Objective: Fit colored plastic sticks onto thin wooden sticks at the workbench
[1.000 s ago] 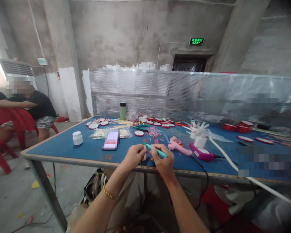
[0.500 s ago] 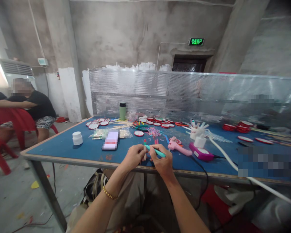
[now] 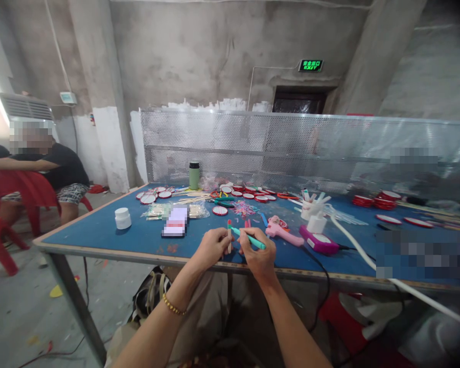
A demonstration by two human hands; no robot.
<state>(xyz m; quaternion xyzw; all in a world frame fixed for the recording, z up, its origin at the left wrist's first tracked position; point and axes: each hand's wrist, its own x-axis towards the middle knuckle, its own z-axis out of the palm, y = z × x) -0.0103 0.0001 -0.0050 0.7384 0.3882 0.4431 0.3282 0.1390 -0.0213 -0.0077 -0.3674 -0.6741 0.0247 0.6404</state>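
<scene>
Rectangular dark sign with green-lit lettering (image 3: 310, 66), on the bare grey concrete wall (image 3: 199, 56) above the dark doorway (image 3: 301, 99): "EXIT" on the lower line, Chinese characters 安全出口 above. Flat phone with pale screen (image 3: 175, 221): pixelated, illegible.

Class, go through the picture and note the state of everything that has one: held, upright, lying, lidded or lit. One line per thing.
Stick: upright, held, red at the top
Marker: held aslant
Left grip: closed on the stick
Right grip: closed on the marker
Jar: upright, lid on
Bottle: upright, lid on
Phone: screen lit, content blurred
Pink tool: lying down
Exit sign: lit
</scene>
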